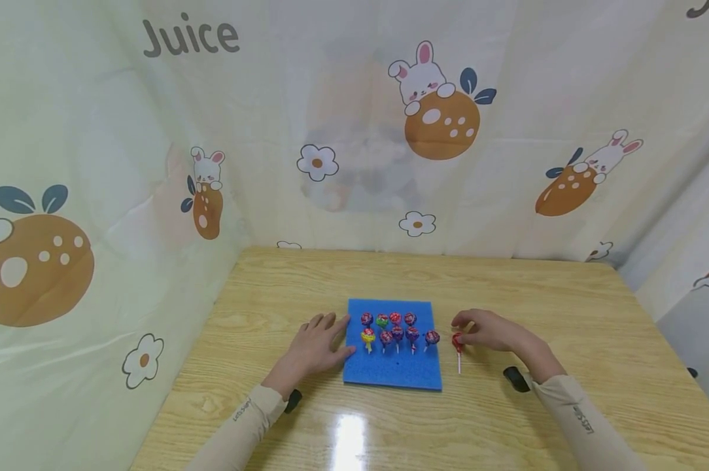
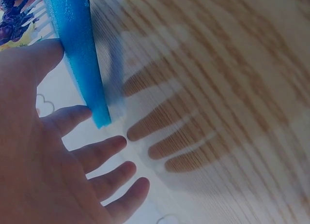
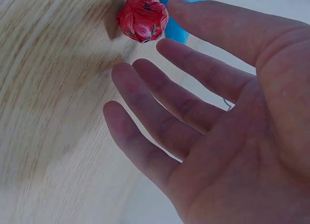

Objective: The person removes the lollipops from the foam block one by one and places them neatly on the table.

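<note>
A blue foam board (image 1: 390, 377) lies on the wooden table, with several wrapped lollipops (image 1: 412, 335) standing in it in two rows. Its left edge meets the thumb and index finger of my left hand (image 1: 314, 345), whose fingers are spread and nearly straight. To the right of the board, one red-wrapped lollipop (image 1: 458, 343) lies with its white stick towards me. Over that candy hovers my right hand (image 1: 496, 330), fingers loosely bent and apart. In the right wrist view, the thumb tip is beside the red wrapper (image 3: 143, 20); whether they touch, I cannot tell.
The wooden table (image 1: 284, 281) stretches around the board on all sides. A printed curtain (image 1: 354, 216) hangs behind the table and along both sides. Dark wrist-worn devices (image 1: 516, 379) sit beneath the sleeves.
</note>
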A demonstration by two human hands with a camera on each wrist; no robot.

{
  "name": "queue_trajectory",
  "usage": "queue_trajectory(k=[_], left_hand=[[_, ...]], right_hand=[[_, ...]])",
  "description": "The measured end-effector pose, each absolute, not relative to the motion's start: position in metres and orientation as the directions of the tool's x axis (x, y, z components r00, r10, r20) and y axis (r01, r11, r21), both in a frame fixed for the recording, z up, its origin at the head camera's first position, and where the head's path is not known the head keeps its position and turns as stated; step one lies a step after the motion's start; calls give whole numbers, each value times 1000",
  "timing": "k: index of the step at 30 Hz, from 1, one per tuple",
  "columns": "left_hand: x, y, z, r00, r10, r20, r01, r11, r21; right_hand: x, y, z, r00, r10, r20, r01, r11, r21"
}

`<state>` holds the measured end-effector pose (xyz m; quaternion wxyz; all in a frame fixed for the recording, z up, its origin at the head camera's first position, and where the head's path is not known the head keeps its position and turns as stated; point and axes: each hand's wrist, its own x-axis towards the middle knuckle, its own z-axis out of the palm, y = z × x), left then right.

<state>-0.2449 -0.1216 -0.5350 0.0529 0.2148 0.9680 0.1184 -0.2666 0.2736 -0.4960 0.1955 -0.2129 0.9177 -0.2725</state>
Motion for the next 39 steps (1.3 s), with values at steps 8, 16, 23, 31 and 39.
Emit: queue_trajectory(k=[8, 16, 23, 31, 39], left_hand=[[-244, -120, -534, -905, 423, -45, 402, 884, 239], [-245, -121, -537, -904, 425, -42, 405, 885, 232], [-246, -120, -538, -907, 419, -49, 397, 886, 239], [-245, -120, -535, -908, 416, -46, 393, 885, 251], [-246, -121, -538, -908, 417, -47, 394, 886, 244]], right_hand=[[-263, 272, -492, -836, -517, -182, -323, 733, -598], [-257, 267, -491, -851, -517, -95, -370, 718, -590], [-249, 261, -491, -867, -496, -43, -380, 715, -587], [-236, 249, -504, -875, -479, 68, -434, 715, -549], [-223, 238, -519, -909, -403, 106, -392, 740, -547]])
